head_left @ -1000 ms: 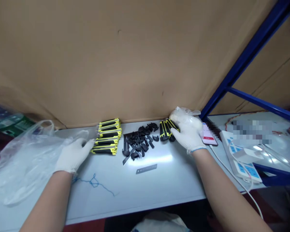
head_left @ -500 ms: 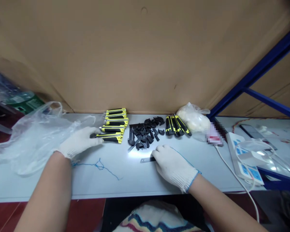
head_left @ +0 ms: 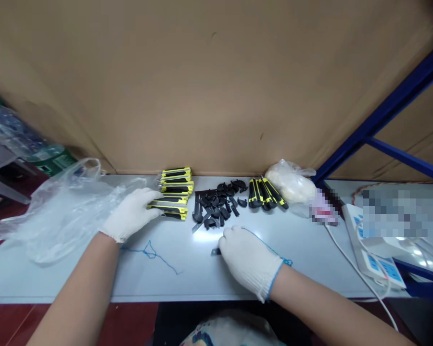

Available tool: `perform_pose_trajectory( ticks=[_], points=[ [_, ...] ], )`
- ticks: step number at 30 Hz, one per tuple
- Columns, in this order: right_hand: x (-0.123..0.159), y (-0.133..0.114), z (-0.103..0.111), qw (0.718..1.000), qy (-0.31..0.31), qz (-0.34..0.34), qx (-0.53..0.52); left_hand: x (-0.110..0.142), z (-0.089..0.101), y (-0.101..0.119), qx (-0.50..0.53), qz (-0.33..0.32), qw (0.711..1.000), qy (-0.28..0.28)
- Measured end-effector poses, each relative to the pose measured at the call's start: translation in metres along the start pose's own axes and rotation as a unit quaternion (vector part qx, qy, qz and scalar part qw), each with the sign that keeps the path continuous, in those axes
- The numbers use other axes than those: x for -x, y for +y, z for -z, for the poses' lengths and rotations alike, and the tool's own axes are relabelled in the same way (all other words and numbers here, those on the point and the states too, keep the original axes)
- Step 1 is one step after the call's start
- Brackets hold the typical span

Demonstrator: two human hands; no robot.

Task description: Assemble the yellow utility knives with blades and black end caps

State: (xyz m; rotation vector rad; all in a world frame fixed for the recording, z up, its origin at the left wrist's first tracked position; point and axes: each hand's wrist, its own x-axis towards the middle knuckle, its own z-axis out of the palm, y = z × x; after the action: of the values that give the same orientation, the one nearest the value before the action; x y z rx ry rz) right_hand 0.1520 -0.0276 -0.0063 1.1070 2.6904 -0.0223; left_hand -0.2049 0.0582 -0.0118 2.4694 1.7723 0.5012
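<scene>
My left hand (head_left: 135, 211), in a white knit glove, closes its thumb and fingers on the left end of a yellow-and-black utility knife (head_left: 169, 203). That knife lies at the near end of a row of several similar knives (head_left: 176, 179). Also gloved, my right hand (head_left: 247, 257) is closed low over the table. From its fingertips pokes the tip of a dark flat blade (head_left: 215, 252); the rest is hidden by the glove. Between the hands and farther back lies a pile of black plastic knife parts (head_left: 220, 204), with a few blades among them.
Several more utility knives (head_left: 265, 193) lie right of the pile, beside a tied plastic bag (head_left: 292, 182). A clear bag (head_left: 65, 221) spreads over the left side. Blue thread (head_left: 150, 250) lies in front. A power strip (head_left: 375, 254) with cables and a blue frame (head_left: 364, 129) stand right.
My left hand has moved right, farther onto the knife at the near end of the row. My right hand has shifted slightly left and nearer, covering more of the dark blade.
</scene>
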Motion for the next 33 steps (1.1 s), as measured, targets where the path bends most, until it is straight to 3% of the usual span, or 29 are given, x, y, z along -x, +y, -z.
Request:
perform_pose_trajectory(
  ticks=[5,10,14,17,20,24,28,33],
  points=[
    [-0.008,0.0,0.003,1.0,-0.021,0.009,-0.01,-0.001,0.015,0.032,0.103,0.085,0.99,0.048],
    [0.004,0.014,0.009,0.996,0.031,0.071,-0.033,-0.017,0.024,0.065,0.128,0.063,0.989,0.034],
    [0.007,0.002,-0.001,0.993,0.05,0.111,0.003,-0.045,0.012,0.088,0.154,0.071,0.985,0.028],
    [-0.002,-0.007,-0.016,0.993,0.051,0.098,-0.027,-0.065,-0.008,0.102,0.155,0.051,0.986,0.027],
    [-0.008,-0.003,-0.023,0.994,0.047,0.09,-0.05,-0.072,-0.029,0.106,0.121,-0.005,0.992,0.039],
    [-0.004,0.017,-0.014,0.992,0.048,0.083,-0.077,-0.067,-0.047,0.094,0.054,-0.092,0.993,0.042],
    [-0.001,0.025,-0.005,0.99,0.094,0.081,-0.072,-0.06,-0.051,0.084,0.021,-0.121,0.992,0.039],
    [0.011,0.011,-0.01,0.988,0.117,0.045,-0.086,-0.057,-0.046,0.092,0.044,-0.141,0.988,0.044]
  ],
)
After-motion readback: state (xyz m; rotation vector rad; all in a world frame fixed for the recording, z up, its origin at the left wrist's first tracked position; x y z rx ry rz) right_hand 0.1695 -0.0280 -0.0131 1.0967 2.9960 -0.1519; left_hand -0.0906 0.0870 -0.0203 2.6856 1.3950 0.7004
